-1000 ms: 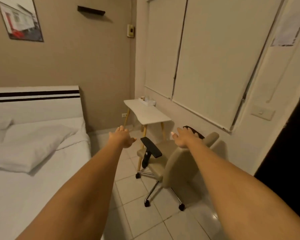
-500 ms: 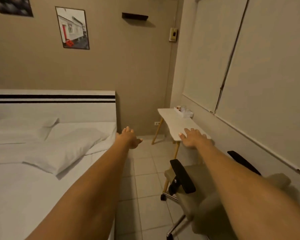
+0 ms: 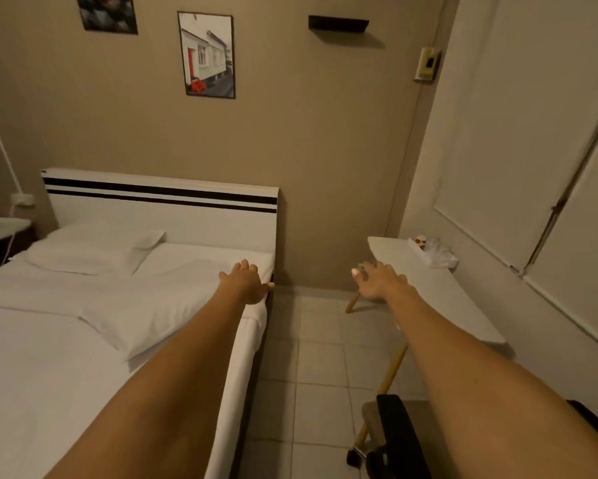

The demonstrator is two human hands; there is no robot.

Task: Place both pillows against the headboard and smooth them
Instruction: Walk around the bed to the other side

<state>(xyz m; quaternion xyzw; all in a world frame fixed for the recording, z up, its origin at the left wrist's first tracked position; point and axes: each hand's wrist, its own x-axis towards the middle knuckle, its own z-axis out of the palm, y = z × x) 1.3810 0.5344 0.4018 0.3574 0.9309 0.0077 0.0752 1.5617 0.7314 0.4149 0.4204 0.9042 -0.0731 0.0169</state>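
White near pillow (image 3: 145,316) lies askew mid-mattress, far pillow (image 3: 93,252) by headboard (image 3: 159,216). Your left hand (image 3: 245,283) and right hand (image 3: 377,281) are spread, empty; approach step, grab the near one next.

White-sheeted bed (image 3: 48,392) with two white pillows: far pillow (image 3: 93,250), near pillow (image 3: 159,305).
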